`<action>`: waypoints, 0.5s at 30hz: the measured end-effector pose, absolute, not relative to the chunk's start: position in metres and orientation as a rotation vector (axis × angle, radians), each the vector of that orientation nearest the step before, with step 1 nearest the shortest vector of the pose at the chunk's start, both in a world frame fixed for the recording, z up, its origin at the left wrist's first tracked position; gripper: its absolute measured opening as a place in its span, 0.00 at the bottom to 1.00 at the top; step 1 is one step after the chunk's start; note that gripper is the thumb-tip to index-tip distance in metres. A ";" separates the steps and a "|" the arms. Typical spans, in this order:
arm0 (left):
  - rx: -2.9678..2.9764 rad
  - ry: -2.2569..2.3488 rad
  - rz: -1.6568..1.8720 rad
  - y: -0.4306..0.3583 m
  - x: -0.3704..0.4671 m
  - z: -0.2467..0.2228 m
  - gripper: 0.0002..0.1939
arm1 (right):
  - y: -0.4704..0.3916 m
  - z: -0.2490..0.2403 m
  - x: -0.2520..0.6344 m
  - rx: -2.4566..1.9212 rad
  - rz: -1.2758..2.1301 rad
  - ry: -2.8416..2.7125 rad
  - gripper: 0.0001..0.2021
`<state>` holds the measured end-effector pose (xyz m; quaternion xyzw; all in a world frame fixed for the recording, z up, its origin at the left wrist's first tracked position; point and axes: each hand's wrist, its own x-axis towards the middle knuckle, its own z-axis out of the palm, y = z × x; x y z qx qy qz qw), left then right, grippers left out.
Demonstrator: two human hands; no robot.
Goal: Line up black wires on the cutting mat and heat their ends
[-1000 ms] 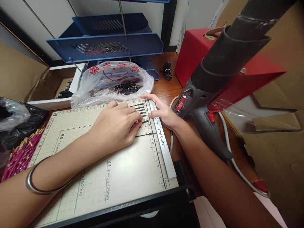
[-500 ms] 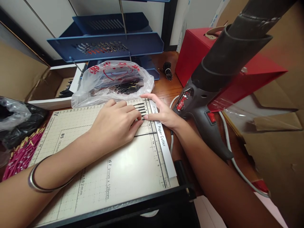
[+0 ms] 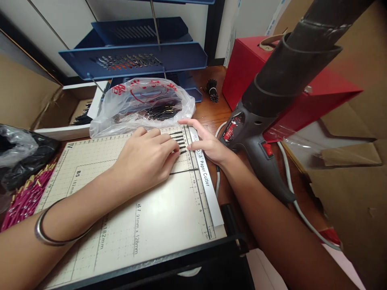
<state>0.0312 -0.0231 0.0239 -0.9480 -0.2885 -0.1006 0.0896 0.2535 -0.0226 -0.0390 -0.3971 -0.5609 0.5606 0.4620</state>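
My left hand (image 3: 145,161) lies palm down on the cream paper cutter board (image 3: 145,217), its fingertips pressing on a short row of thin black pins (image 3: 180,141) near the board's right ruler edge. At that same edge rests my right hand (image 3: 205,143), fingers extended, index tip touching the ends of the black pins. Neither hand grips anything. A metal bangle sits on my left wrist.
A heat gun (image 3: 266,117) stands right of the board, its cord (image 3: 290,189) trailing down. Behind are a clear plastic bag of black pins (image 3: 142,104), blue letter trays (image 3: 133,56) and a red box (image 3: 256,68). Pink pins (image 3: 24,197) and a black bag (image 3: 27,153) lie left.
My right hand's fingertip shifted slightly along the pin ends at the ruler edge; my left hand stays pressed on the pins. Little else moved.
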 end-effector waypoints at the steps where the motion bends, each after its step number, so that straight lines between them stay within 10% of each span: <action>1: -2.817 -0.856 -0.304 -0.024 0.031 0.024 0.18 | -0.023 -0.039 0.254 -0.970 1.370 -1.386 0.37; 15: -2.785 -0.864 -0.223 -0.028 0.032 0.031 0.16 | -0.019 -0.048 0.257 -0.899 1.445 -1.348 0.46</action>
